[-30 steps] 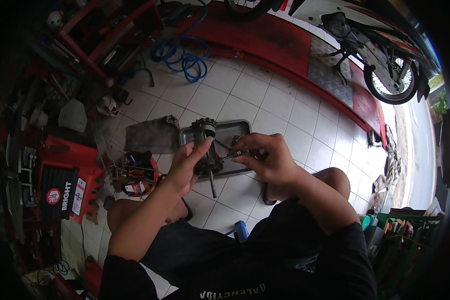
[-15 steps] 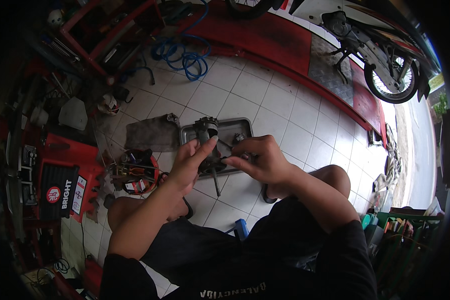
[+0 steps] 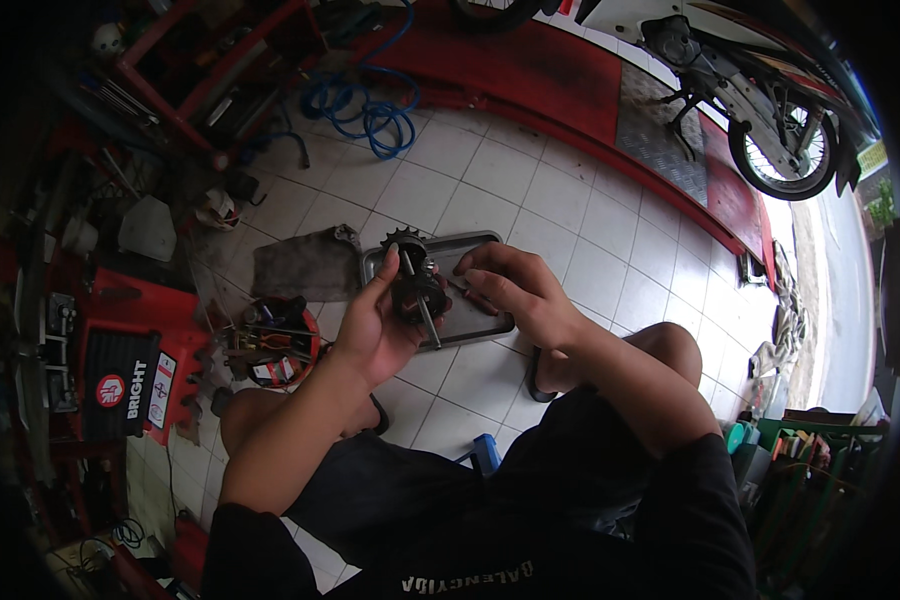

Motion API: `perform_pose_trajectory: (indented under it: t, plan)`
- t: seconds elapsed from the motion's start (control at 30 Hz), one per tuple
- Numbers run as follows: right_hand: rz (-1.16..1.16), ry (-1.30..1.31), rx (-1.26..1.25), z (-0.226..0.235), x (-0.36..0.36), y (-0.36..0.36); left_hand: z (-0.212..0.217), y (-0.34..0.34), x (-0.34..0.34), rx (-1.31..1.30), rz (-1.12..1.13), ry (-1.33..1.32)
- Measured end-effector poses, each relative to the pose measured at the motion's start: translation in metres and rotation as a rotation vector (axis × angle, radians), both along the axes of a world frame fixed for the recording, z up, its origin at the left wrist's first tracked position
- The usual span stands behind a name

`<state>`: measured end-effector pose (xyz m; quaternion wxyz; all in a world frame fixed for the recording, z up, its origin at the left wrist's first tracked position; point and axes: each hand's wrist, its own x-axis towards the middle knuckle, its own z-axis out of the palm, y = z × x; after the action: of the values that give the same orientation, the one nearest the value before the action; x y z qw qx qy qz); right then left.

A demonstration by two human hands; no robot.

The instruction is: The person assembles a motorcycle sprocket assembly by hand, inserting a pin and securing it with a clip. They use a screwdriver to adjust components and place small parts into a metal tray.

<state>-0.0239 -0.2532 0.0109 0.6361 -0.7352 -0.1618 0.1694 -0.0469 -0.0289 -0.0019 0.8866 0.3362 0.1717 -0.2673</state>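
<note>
My left hand (image 3: 375, 335) is closed around a dark metal machine part (image 3: 410, 297), with my thumb up along its side. A toothed sprocket (image 3: 402, 238) shows at the part's far end, and a thin metal rod (image 3: 430, 328) sticks out toward me. Just to the right, my right hand (image 3: 520, 293) has its fingers bent together; what they pinch, if anything, is too small to make out. It is apart from the machine part. Both hands are over a grey metal tray (image 3: 485, 238) on the floor, which they partly hide.
A grey cloth (image 3: 300, 268) lies left of the tray, near a red tub of tools (image 3: 275, 345). Beyond are a coiled blue hose (image 3: 365, 115) and a red lift platform (image 3: 530, 85) with a motorcycle (image 3: 750, 110). A red-and-black machine (image 3: 120, 340) stands at left.
My left hand has turned the machine part, so the sprocket's teeth and the rod now face into view. The right hand has drawn slightly away from it.
</note>
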Motion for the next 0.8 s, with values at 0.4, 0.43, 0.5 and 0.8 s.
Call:
perform_pose_trajectory:
  t: [0.4, 0.43, 0.5, 0.8]
  plan:
    - [-0.036, -0.229, -0.069, 0.006, -0.007, 0.010, -0.010, -0.002, 0.002, -0.034, 0.195, 0.075]
    - [-0.067, -0.216, -0.047, 0.006, -0.006, 0.011, -0.008, -0.001, 0.002, 0.006, 0.150, 0.074]
    - [-0.042, -0.181, -0.084, 0.014, -0.002, 0.013, -0.009, 0.000, 0.001, 0.050, 0.066, 0.080]
    - [-0.080, -0.182, -0.092, 0.009, 0.005, 0.010, -0.005, -0.012, -0.001, 0.246, 0.024, 0.128]
